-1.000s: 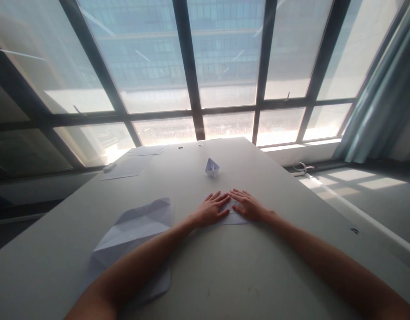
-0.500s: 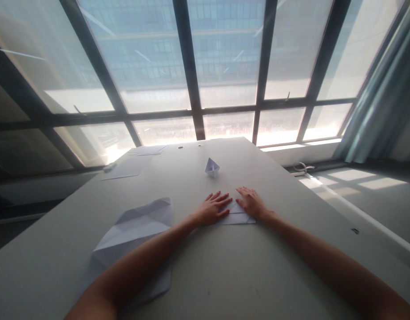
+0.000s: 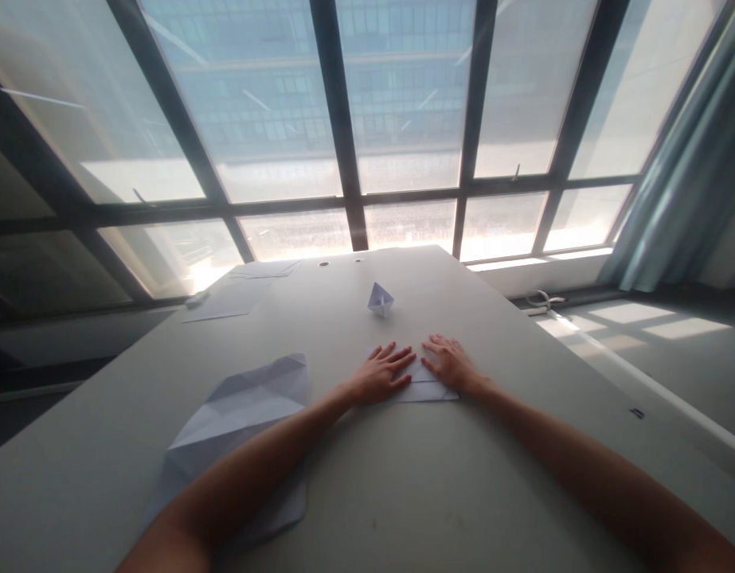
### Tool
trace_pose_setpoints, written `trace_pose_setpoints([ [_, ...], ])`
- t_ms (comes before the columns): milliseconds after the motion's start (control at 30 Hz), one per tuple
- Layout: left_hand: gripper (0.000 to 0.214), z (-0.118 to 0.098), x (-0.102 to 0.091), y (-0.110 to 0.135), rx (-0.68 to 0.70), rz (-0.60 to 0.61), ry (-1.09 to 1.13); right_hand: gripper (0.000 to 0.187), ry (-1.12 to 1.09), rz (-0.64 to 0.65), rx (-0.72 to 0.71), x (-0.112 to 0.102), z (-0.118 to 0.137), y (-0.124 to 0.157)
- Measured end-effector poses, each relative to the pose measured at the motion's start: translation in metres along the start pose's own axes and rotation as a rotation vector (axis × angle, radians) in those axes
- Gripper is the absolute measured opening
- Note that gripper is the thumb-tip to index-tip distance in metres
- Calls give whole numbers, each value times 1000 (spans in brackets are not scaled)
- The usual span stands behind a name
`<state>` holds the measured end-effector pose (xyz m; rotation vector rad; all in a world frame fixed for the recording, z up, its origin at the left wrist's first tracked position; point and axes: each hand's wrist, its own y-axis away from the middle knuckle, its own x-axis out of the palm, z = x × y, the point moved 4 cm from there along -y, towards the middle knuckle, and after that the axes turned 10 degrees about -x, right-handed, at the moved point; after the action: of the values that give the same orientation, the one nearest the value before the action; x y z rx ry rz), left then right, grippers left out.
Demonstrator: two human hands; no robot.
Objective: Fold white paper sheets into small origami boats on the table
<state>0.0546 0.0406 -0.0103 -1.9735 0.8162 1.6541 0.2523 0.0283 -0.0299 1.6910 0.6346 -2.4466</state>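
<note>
A folded white paper (image 3: 428,390) lies flat on the table, partly covered by both of my hands. My left hand (image 3: 382,372) rests on its left side with the fingers spread. On the right side, my right hand (image 3: 449,362) lies palm down, fingers stretched out. Between the hands a strip of the paper shows, with a straight folded band along its near edge. Just beyond my hands stands a small folded paper boat (image 3: 380,301). A creased sheet of paper (image 3: 241,406) lies to the left, partly hidden under my left forearm.
The white table (image 3: 367,493) stretches away to a large window (image 3: 403,95). Several flat sheets of paper (image 3: 224,302) lie at its far left. A curtain (image 3: 671,175) hangs at the right, with a cable (image 3: 543,299) near the table's right edge.
My right hand has shifted very slightly to the left on the folded paper. Otherwise the scene looks the same.
</note>
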Motion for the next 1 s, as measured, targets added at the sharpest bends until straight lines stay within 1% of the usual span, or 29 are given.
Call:
trace_pose_setpoints([
  [67,64,0,0,0,-1,-9,0,47,3,-3,0,-1,1,1],
  [133,66,0,0,0,-1,-15,-2,49,-6,-1,-30,-3,4,2],
  [200,67,0,0,0,1,-14,-4,49,-20,7,-93,-5,8,3],
  [300,68,0,-1,1,6,-7,-11,41,-28,11,-209,-8,15,4],
  [400,67,0,0,1,3,0,-15,38,-39,7,-274,-10,17,5],
  [567,68,1,1,1,-1,-1,-8,34,-62,-2,-280,-10,17,4],
  [733,66,0,-1,2,3,5,-17,34,-84,-23,-243,-10,17,3],
  [800,66,-1,-2,2,5,7,-20,41,-74,5,-199,-9,16,3],
  [933,64,-1,-1,3,11,6,-27,75,-5,128,-77,-6,12,3],
  [1000,62,-1,-1,2,17,9,-30,81,22,166,-35,-5,11,3],
])
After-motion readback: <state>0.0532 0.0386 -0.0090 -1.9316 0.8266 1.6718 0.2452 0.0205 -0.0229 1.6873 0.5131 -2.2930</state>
